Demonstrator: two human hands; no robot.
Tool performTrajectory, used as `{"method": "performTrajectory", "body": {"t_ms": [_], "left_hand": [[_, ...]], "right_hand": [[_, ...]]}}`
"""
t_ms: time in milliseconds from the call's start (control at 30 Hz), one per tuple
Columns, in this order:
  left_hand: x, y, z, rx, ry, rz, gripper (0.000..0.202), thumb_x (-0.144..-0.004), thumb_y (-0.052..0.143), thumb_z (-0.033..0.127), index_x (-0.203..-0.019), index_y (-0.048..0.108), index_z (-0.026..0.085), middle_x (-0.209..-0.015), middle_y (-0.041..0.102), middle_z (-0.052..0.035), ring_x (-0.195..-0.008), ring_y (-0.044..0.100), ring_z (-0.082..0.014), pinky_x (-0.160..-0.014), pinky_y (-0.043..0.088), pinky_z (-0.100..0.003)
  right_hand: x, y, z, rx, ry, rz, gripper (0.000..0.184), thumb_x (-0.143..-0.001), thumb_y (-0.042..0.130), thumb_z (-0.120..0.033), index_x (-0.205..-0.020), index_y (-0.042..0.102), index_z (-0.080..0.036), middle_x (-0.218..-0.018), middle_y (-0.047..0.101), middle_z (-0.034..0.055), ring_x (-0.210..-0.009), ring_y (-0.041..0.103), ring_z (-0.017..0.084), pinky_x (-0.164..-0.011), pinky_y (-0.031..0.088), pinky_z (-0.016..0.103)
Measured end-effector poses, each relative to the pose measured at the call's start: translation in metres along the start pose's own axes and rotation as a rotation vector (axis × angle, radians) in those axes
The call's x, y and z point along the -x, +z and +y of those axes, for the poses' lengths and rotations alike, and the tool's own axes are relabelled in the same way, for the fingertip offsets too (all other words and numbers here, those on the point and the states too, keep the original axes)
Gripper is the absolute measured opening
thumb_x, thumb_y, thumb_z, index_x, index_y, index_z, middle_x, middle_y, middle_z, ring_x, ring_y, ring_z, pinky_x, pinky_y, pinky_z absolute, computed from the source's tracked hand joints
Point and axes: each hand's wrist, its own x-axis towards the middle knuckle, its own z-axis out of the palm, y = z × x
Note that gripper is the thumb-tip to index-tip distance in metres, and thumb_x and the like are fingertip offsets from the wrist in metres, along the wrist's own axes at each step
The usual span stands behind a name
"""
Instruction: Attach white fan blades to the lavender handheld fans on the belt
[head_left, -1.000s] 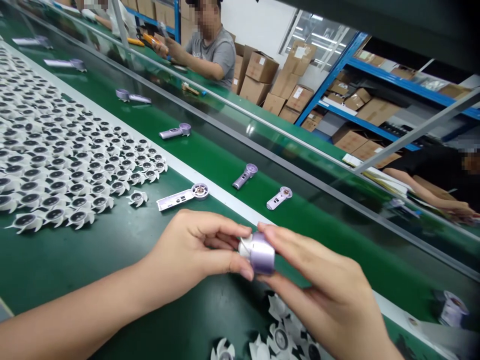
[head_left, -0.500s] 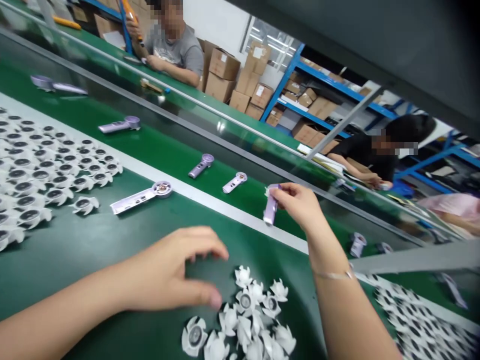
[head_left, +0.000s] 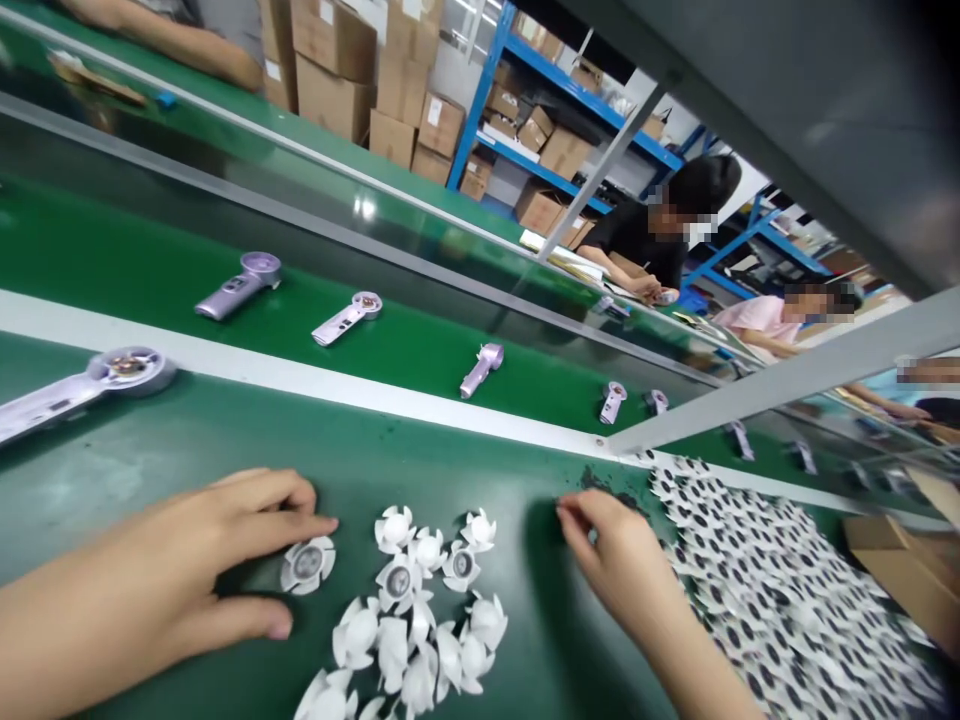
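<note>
My left hand lies low on the near green belt, its thumb and fingers either side of a white fan rotor. To its right is a small heap of white fan rotors. My right hand has its fingertips pinched together over the belt, with nothing visible in them. A broad mass of rotors spreads just beyond it. On the far belt stands a lilac fan body, out of reach of both hands.
A long white-and-lilac fan housing lies at the near belt's left edge. A grey strut crosses upper right. Beyond the belts sit a person in black, a person in pink, cardboard boxes and blue shelving.
The view has swung right, so everything shifts left. My right hand has let go of the lilac fan body, which now appears on the far belt. My left hand has moved onto a rotor.
</note>
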Motion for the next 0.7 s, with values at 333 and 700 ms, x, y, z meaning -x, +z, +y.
{"method": "performTrajectory", "body": {"t_ms": [333,700], "left_hand": [[-0.011,0.001,-0.004,0.111,0.03,0.084,0.034,-0.079,0.07,0.036,-0.113,0.072,0.04,-0.116,0.072,0.0037,-0.09,0.069,-0.0206,-0.074,0.055,-0.019],[-0.003,-0.032,0.025,0.44,0.071,0.166,0.04,-0.08,0.074,0.032,-0.12,0.07,0.029,-0.083,0.067,-0.0014,-0.072,0.063,-0.0146,-0.066,0.051,-0.024]], "right_hand": [[0.003,0.009,-0.002,0.434,-0.217,-0.071,0.02,-0.091,0.049,-0.013,-0.08,0.066,-0.016,-0.079,0.066,0.0072,-0.068,0.067,0.022,-0.057,0.048,0.031],[-0.052,-0.007,-0.17,-0.531,-0.422,-0.229,0.012,-0.088,0.049,-0.011,-0.083,0.053,-0.022,-0.078,0.057,-0.0024,-0.07,0.055,0.011,-0.063,0.042,0.021]]}}
